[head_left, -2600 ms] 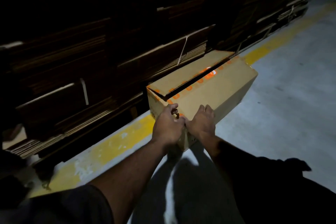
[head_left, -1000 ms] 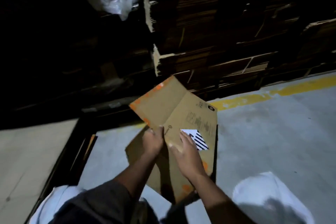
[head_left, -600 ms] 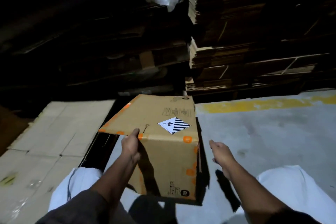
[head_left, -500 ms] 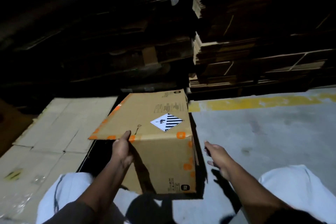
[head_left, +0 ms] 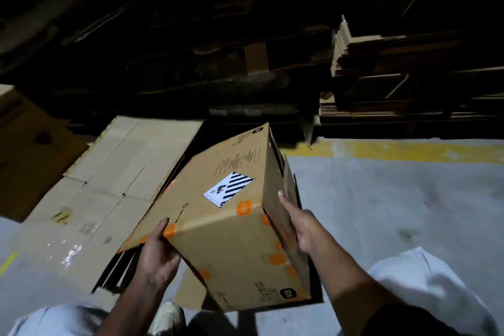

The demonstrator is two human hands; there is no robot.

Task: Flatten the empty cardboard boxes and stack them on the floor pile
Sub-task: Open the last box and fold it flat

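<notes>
2 hands: left hand [head_left: 159, 251] grips the box [head_left: 231, 215] edge, right hand [head_left: 300, 224] fingers flat alongside.

A cardboard box [head_left: 234, 215] sits at the centre, tilted, with the left hand [head_left: 158, 256] at its seven o'clock corner and the right hand [head_left: 300, 226] on its three o'clock side. Flattened cardboard [head_left: 109, 172] lies on the floor [head_left: 395, 199] at nine o'clock. Stacks of flat boxes [head_left: 395, 76] stand behind at one o'clock.
</notes>
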